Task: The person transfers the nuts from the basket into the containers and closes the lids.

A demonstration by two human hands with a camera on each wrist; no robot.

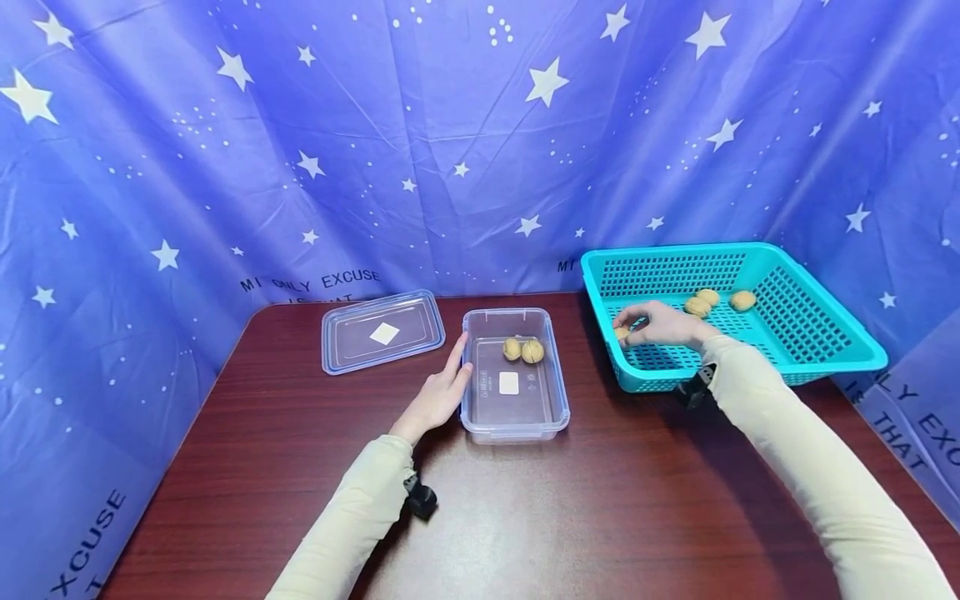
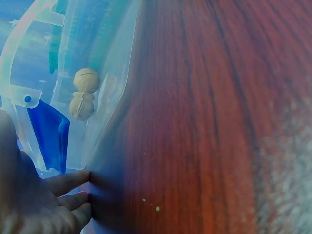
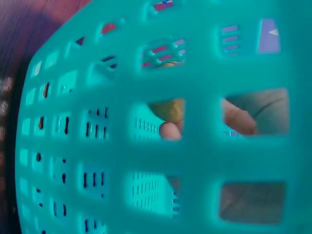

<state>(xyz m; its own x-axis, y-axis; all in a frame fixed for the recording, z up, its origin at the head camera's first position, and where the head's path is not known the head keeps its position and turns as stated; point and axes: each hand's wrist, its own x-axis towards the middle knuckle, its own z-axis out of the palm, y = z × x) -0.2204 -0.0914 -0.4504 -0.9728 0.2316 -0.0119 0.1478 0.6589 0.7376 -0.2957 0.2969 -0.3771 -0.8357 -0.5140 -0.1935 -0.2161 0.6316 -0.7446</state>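
My left hand (image 1: 438, 396) rests with its fingers nearly straight against the left side of a clear plastic food container (image 1: 517, 412). Two walnuts (image 1: 522, 350) sit side by side on the container's floor; they also show in the left wrist view as a touching pair of walnuts (image 2: 85, 94). Inside the turquoise basket (image 1: 840, 362), near its left wall, my right hand (image 1: 658, 323) pinches a walnut (image 1: 622, 332). Through the basket's holes, the right wrist view shows part of that walnut (image 3: 170, 110) against a fingertip; the rest of the hand is mostly hidden.
A clear lid (image 1: 352, 337) with a blue seal lies at the table's back left. Several more walnuts (image 1: 707, 296) are in the basket, toward its back. A blue star-print curtain (image 1: 420, 150) hangs behind the dark red-brown table (image 1: 600, 500).
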